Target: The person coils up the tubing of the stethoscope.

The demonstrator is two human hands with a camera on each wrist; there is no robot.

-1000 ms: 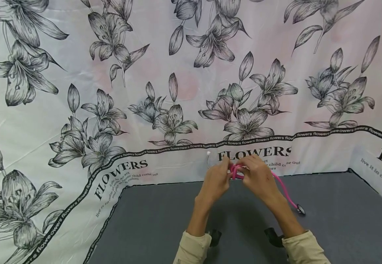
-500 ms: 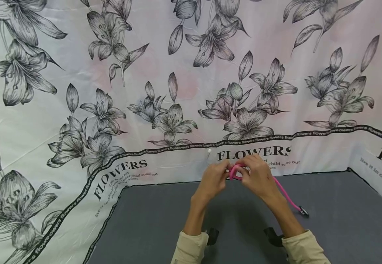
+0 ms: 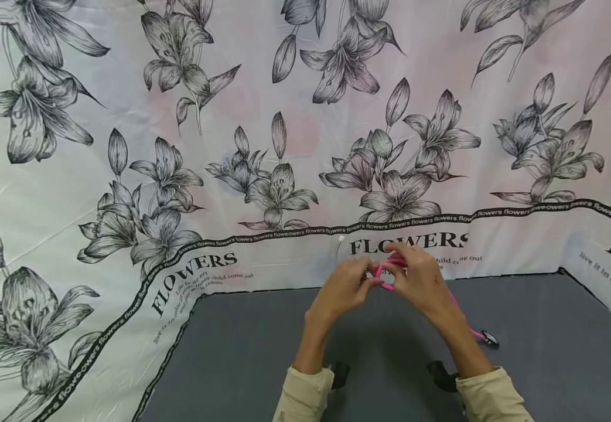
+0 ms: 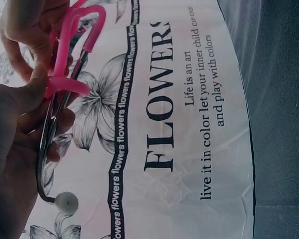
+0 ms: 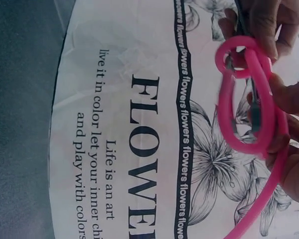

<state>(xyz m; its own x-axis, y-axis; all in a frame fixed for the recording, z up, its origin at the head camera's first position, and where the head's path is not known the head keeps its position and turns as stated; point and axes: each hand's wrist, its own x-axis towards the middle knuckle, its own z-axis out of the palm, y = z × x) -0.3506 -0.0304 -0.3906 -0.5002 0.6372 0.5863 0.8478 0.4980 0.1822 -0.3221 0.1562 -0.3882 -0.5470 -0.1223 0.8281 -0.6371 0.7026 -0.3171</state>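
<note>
Both hands hold a pink stethoscope [image 3: 386,286] up in front of the floral cloth. My left hand [image 3: 339,288] grips its metal ear tubes beside a pink coil; a white eartip [image 4: 67,203] sticks out below the fingers in the left wrist view. The right hand [image 3: 420,281] pinches the pink tubing [image 5: 261,201], which is folded into a loop, with a ring of it wrapped round the ear tubes. From behind the right hand the tube hangs down to the silver and black chest piece [image 3: 490,339], over the grey surface.
A grey tabletop [image 3: 252,351] spreads below the hands. White cloth [image 3: 294,261] printed with lilies and "FLOWERS" lettering rises behind it and runs along both sides. Black straps [image 3: 442,375] sit at the wrists.
The right hand has shifted slightly right, and its index finger is raised. The pink coil between the hands looks more spread out. The chest piece has swung a little to the right.
</note>
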